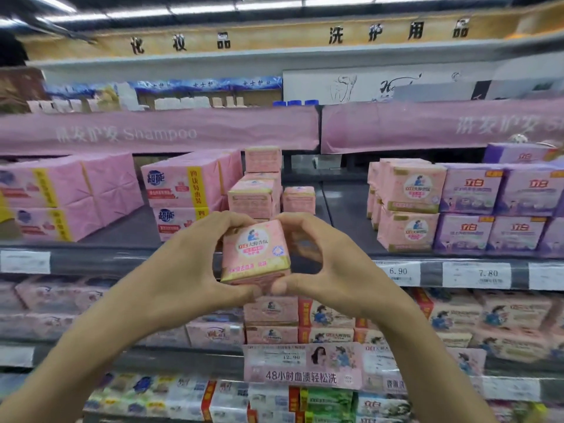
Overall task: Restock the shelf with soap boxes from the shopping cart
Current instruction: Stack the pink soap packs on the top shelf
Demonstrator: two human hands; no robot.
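You hold one pink soap box (254, 251) up before the front edge of the shelf (345, 215), not yet set down. Your left hand (195, 264) and right hand (329, 261) clamp it from either side, fingers curled over its top, thumbs beneath. Behind it, mid-shelf, matching stacked boxes (254, 193) already stand, with bare shelf to their right. The cart is out of view, so what remains I cannot tell.

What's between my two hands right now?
A pink, square soap box with a round label, gripped from both sides by the left hand and right hand, in the head view.
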